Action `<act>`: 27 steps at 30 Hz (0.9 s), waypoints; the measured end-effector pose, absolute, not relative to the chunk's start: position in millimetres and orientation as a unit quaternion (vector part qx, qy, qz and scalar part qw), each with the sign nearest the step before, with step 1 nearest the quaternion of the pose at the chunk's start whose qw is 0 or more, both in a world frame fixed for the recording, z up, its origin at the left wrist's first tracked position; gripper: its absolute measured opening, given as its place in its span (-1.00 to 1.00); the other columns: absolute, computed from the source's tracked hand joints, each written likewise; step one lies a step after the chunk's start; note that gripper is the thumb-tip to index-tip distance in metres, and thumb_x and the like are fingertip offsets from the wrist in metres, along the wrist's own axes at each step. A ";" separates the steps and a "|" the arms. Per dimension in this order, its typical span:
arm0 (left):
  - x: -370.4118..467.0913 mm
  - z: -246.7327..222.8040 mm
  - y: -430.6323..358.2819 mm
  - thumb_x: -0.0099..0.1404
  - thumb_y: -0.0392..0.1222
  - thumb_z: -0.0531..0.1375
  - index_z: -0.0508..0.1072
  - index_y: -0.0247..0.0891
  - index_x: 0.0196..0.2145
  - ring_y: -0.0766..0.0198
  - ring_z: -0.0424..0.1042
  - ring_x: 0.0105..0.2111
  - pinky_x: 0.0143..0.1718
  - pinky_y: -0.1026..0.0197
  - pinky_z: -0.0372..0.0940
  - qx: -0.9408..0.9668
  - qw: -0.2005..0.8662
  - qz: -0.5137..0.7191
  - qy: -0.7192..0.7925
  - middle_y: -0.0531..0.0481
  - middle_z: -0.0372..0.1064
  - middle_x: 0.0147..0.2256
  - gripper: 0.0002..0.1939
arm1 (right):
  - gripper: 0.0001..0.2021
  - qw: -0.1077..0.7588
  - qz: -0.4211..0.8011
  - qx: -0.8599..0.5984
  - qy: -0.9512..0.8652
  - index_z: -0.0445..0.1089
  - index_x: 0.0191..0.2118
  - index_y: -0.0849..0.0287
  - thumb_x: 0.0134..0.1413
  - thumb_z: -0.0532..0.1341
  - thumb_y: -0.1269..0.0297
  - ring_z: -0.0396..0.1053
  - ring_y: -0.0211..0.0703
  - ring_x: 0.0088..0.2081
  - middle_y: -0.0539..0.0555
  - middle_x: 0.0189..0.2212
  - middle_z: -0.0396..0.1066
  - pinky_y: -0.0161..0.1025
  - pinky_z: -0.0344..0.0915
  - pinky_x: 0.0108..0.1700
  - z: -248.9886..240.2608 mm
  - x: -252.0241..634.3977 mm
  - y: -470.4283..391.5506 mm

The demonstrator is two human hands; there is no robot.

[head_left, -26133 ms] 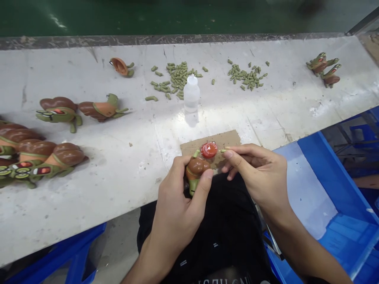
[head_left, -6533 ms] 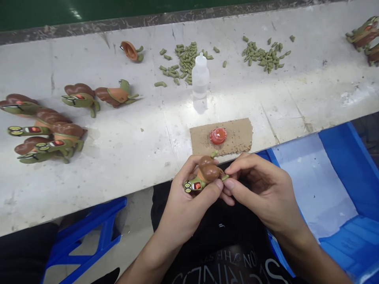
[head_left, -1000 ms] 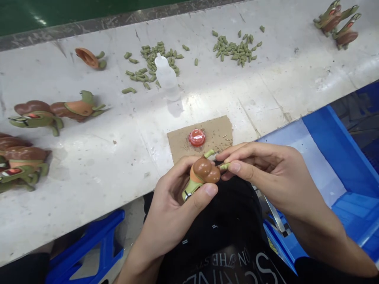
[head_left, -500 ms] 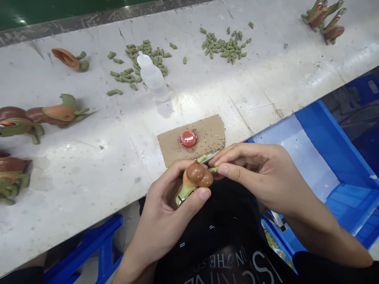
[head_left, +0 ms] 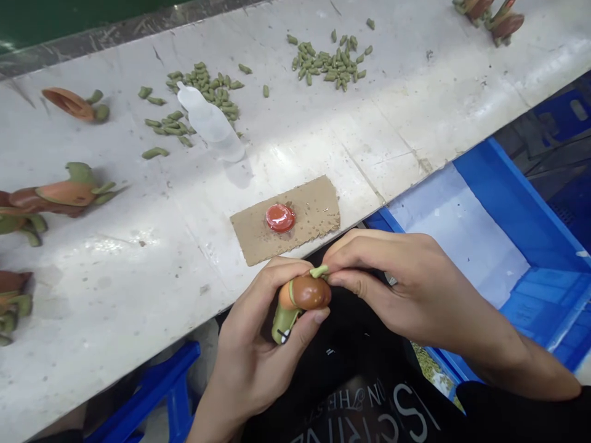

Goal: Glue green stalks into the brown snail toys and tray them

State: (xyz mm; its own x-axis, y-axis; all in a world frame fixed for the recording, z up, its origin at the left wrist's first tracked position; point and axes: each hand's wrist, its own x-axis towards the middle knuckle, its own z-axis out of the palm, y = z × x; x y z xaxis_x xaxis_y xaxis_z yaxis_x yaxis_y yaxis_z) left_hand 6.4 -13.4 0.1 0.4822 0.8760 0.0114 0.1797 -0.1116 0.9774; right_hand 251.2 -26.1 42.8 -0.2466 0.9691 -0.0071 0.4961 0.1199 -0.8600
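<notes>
My left hand [head_left: 258, 332] is closed around a small toy figure [head_left: 310, 294] with a brown rounded shell, an orange band and a green head tilted down. A short green limb [head_left: 318, 271] juts from its upper side. At the figure's far right, my right hand [head_left: 383, 277] pinches thumb and fingers together against the shell, right by the limb; its fingertips hide the small green piece they hold. Just beyond the hands, a red cap of clear shiny liquid [head_left: 280, 218] rests on a piece of cardboard [head_left: 314, 209].
A translucent squeeze bottle [head_left: 210, 123] stands beside a pile of green pieces [head_left: 207, 86]; another pile [head_left: 330, 64] lies farther right. Brown and green figures [head_left: 60, 191] lie at left, others [head_left: 505, 27] at far right. A blue bin [head_left: 503, 203] is below the table edge.
My right hand has brought the small green piece from just beside the figure up against it. The figure has turned a little in my left hand. The view has shifted right.
</notes>
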 end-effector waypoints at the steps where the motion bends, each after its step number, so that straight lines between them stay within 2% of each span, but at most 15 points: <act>1: 7.3 0.7 -12.9 0.55 -0.37 0.44 0.58 0.04 0.21 0.28 0.68 0.04 0.15 0.34 0.54 0.670 0.542 0.324 0.390 0.11 0.65 0.06 -0.59 | -0.84 0.308 0.392 -0.533 -0.684 0.65 -0.08 0.19 0.62 0.32 0.50 0.70 -0.21 -0.09 0.06 -0.10 0.75 -0.35 0.57 0.00 41.8 252.1 -27.6; 4: 12.1 4.0 -11.3 0.57 -0.31 0.46 0.62 0.06 0.18 0.28 0.66 0.01 0.12 0.33 0.54 0.636 0.583 0.315 0.395 0.12 0.65 0.04 -0.65 | -0.86 0.330 0.402 -0.537 -0.664 0.67 -0.07 0.19 0.61 0.35 0.48 0.72 -0.20 -0.08 0.06 -0.09 0.75 -0.34 0.59 0.01 42.5 255.4 -31.4; 8: 28.8 9.3 -11.0 0.65 -0.04 0.45 0.71 0.03 0.08 0.31 0.58 -0.16 -0.07 0.35 0.52 0.487 0.720 0.285 0.404 0.09 0.61 -0.14 -0.88 | -0.85 0.377 0.444 -0.567 -0.582 0.72 -0.11 0.09 0.59 0.42 0.42 0.75 -0.23 -0.13 -0.03 -0.12 0.78 -0.34 0.63 -0.08 46.1 262.0 -37.8; 10: 40.7 10.8 -10.6 0.67 0.07 0.43 0.74 -0.04 0.03 0.33 0.53 -0.25 -0.21 0.35 0.50 0.393 0.795 0.269 0.375 0.05 0.56 -0.19 -0.81 | -0.85 0.415 0.441 -0.596 -0.528 0.74 -0.08 0.04 0.60 0.42 0.39 0.75 -0.25 -0.21 -0.05 -0.13 0.78 -0.34 0.64 -0.15 45.7 267.5 -43.5; 12: 52.3 11.4 -9.2 0.65 0.09 0.43 0.75 -0.12 0.00 0.35 0.49 -0.31 -0.32 0.36 0.45 0.313 0.845 0.260 0.346 0.02 0.54 -0.20 -0.76 | -0.87 0.445 0.414 -0.624 -0.491 0.75 0.00 -0.01 0.59 0.43 0.38 0.71 -0.27 -0.28 -0.07 -0.12 0.76 -0.32 0.65 -0.22 44.8 275.3 -50.3; 14: 62.0 11.6 -7.1 0.62 0.08 0.46 0.74 -0.20 -0.06 0.38 0.46 -0.35 -0.38 0.37 0.40 0.270 0.869 0.248 0.332 0.01 0.51 -0.22 -0.72 | -0.80 0.455 0.377 -0.637 -0.496 0.75 0.10 -0.07 0.56 0.44 0.40 0.70 -0.22 -0.24 -0.04 -0.06 0.74 -0.26 0.66 -0.20 45.3 285.4 -56.8; 15: 66.1 11.7 -5.8 0.61 0.09 0.47 0.73 -0.22 -0.09 0.38 0.45 -0.37 -0.41 0.37 0.38 0.263 0.876 0.237 0.329 0.01 0.50 -0.22 -0.70 | -0.75 0.446 0.354 -0.636 -0.521 0.73 0.14 -0.09 0.54 0.43 0.42 0.71 -0.16 -0.14 -0.01 0.02 0.72 -0.21 0.68 -0.13 46.5 290.8 -59.4; 17: 74.0 11.9 -3.2 0.62 0.10 0.46 0.69 -0.22 -0.12 0.37 0.45 -0.39 -0.41 0.35 0.38 0.284 0.877 0.200 0.331 0.03 0.50 -0.25 -0.68 | -0.65 0.392 0.303 -0.614 -0.614 0.70 0.23 -0.10 0.51 0.40 0.45 0.67 0.01 0.16 0.07 0.24 0.65 -0.07 0.69 0.16 50.2 300.7 -62.8; 19: 82.7 11.7 -0.9 0.63 0.07 0.45 0.66 -0.20 -0.16 0.33 0.47 -0.36 -0.33 0.33 0.42 0.347 0.855 0.153 0.353 0.05 0.51 -0.31 -0.70 | -0.59 0.301 0.265 -0.579 -0.710 0.66 0.32 -0.04 0.52 0.34 0.47 0.48 0.13 0.45 0.12 0.41 0.55 0.04 0.51 0.48 53.0 307.4 -64.5; 21: 92.9 9.9 0.6 0.60 0.00 0.47 0.62 -0.20 -0.24 0.31 0.44 -0.35 -0.27 0.31 0.42 0.421 0.818 0.108 0.377 0.08 0.49 -0.38 -0.71 | -0.60 0.221 0.265 -0.541 -0.767 0.61 0.36 0.08 0.55 0.31 0.46 0.37 0.18 0.54 0.16 0.41 0.57 0.14 0.36 0.60 52.0 310.1 -66.2; 22: 98.1 8.1 0.8 0.58 -0.03 0.48 0.60 -0.20 -0.30 0.32 0.42 -0.36 -0.27 0.31 0.39 0.447 0.803 0.091 0.384 0.09 0.47 -0.40 -0.69 | -0.64 0.193 0.277 -0.529 -0.779 0.60 0.35 0.14 0.58 0.31 0.44 0.40 0.21 0.49 0.17 0.34 0.62 0.21 0.37 0.58 49.7 310.3 -67.6; 24: 106.8 2.3 -0.4 0.53 -0.07 0.49 0.58 -0.20 -0.34 0.32 0.35 -0.38 -0.31 0.29 0.35 0.469 0.792 0.066 0.384 0.11 0.43 -0.42 -0.69 | -0.73 0.159 0.301 -0.521 -0.783 0.61 0.27 0.22 0.59 0.33 0.42 0.52 0.23 0.28 0.19 0.15 0.68 0.28 0.48 0.41 41.9 310.8 -72.0; 25: 109.6 -1.5 -2.0 0.52 -0.06 0.49 0.61 -0.19 -0.32 0.30 0.36 -0.37 -0.31 0.28 0.35 0.469 0.796 0.057 0.378 0.10 0.44 -0.40 -0.72 | -0.76 0.152 0.309 -0.524 -0.779 0.62 0.23 0.24 0.59 0.33 0.43 0.55 0.20 0.17 0.18 0.08 0.68 0.26 0.53 0.31 36.9 312.4 -74.9; 27: 110.3 -10.2 -7.0 0.52 -0.01 0.49 0.69 -0.16 -0.11 0.23 0.49 -0.28 -0.25 0.24 0.43 0.459 0.804 0.041 0.375 0.04 0.58 -0.26 -0.81 | -0.80 0.162 0.327 -0.542 -0.757 0.63 0.19 0.22 0.61 0.31 0.44 0.56 0.12 0.06 0.17 0.03 0.66 0.15 0.58 0.15 24.8 321.3 -80.9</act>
